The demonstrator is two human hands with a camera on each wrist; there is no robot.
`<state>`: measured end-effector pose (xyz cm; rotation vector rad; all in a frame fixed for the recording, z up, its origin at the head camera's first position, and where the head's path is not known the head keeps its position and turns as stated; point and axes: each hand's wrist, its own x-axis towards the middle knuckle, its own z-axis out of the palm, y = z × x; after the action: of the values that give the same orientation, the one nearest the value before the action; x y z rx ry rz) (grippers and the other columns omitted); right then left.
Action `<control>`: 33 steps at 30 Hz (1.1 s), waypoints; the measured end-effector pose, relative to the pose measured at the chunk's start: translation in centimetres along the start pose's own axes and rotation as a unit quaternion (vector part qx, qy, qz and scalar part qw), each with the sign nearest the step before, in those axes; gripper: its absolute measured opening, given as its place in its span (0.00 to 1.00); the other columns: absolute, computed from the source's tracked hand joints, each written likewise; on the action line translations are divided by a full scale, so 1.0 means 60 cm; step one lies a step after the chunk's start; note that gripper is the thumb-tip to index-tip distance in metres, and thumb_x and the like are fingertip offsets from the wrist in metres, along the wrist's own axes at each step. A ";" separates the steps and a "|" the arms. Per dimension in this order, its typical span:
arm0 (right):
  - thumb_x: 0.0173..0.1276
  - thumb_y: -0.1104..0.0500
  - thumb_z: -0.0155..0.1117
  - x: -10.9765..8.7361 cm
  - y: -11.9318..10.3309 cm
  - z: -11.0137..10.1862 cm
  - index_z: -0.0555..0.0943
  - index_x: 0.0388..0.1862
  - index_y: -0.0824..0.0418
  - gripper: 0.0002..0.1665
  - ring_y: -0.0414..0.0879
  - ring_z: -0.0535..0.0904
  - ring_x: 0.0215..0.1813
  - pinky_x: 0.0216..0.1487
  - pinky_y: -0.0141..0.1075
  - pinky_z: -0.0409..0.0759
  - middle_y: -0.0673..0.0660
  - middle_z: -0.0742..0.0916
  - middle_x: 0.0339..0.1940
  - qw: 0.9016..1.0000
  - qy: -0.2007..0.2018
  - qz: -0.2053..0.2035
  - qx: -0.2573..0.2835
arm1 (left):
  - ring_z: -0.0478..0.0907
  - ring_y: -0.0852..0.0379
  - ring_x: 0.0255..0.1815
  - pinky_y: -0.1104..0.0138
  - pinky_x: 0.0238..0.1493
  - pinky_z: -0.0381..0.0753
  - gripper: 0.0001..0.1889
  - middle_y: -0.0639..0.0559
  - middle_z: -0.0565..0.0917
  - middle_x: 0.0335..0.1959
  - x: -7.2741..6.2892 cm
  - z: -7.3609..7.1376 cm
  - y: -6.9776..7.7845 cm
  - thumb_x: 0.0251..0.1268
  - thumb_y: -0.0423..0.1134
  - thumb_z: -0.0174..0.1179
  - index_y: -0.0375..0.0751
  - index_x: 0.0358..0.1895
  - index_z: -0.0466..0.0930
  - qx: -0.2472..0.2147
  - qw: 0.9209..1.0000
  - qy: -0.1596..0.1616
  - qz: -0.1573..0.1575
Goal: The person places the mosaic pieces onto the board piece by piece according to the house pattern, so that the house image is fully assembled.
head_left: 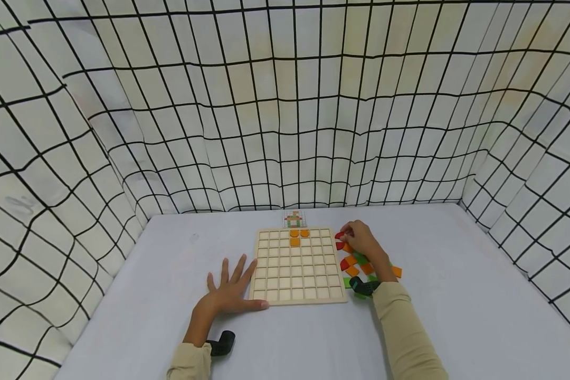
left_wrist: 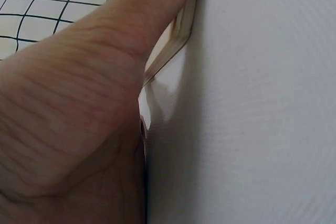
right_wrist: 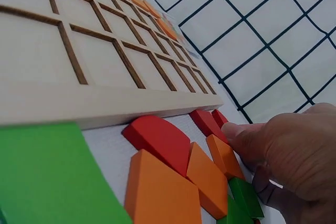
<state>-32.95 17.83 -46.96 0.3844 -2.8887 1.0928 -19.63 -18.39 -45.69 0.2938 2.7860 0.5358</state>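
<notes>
Pale wooden board (head_left: 283, 282), square recesses. Left hand (head_left: 230, 296) spreads fingers, touching its edge; right hand (head_left: 360, 238) seemingly pinches smooth red block (right_wrist: 219, 117).

Red, orange and green pieces (head_left: 352, 271) (backdrop (head_left: 294, 117) white, black-gridded)

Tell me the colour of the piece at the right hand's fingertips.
It is a red piece, showing best in the right wrist view.

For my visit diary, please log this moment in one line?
left grip: spread at board corner; right grip: pinching red piece; board: three orange pieces; loose pieces: right of board
</notes>
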 end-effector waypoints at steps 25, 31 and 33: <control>0.71 0.59 0.63 -0.007 -0.001 0.002 0.79 0.49 0.70 0.15 0.51 0.79 0.44 0.47 0.43 0.81 0.63 0.83 0.43 1.000 0.000 -0.013 0.021 | 0.21 0.28 0.77 0.27 0.64 0.24 0.60 0.41 0.36 0.81 -0.005 -0.003 0.001 0.47 0.72 0.65 0.51 0.80 0.44 -0.006 1.000 0.000 0.003; 0.70 0.57 0.64 -0.009 -0.007 0.004 0.80 0.48 0.69 0.15 0.49 0.78 0.40 0.44 0.41 0.80 0.62 0.84 0.41 0.999 -0.003 -0.030 0.015 | 0.21 0.28 0.77 0.26 0.64 0.24 0.60 0.42 0.36 0.81 -0.003 -0.001 -0.001 0.47 0.72 0.65 0.52 0.80 0.44 -0.007 1.000 0.002 0.005; 0.70 0.57 0.64 -0.008 -0.008 0.005 0.80 0.47 0.67 0.15 0.47 0.78 0.39 0.42 0.39 0.79 0.60 0.84 0.40 0.999 -0.006 -0.032 0.005 | 0.21 0.28 0.77 0.26 0.64 0.24 0.60 0.42 0.36 0.81 -0.003 -0.001 -0.002 0.47 0.72 0.65 0.52 0.80 0.43 -0.007 1.000 0.001 0.005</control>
<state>-32.33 17.41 -46.97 0.4818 -2.8608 1.1006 -19.47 -18.55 -45.65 0.3048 2.7828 0.5571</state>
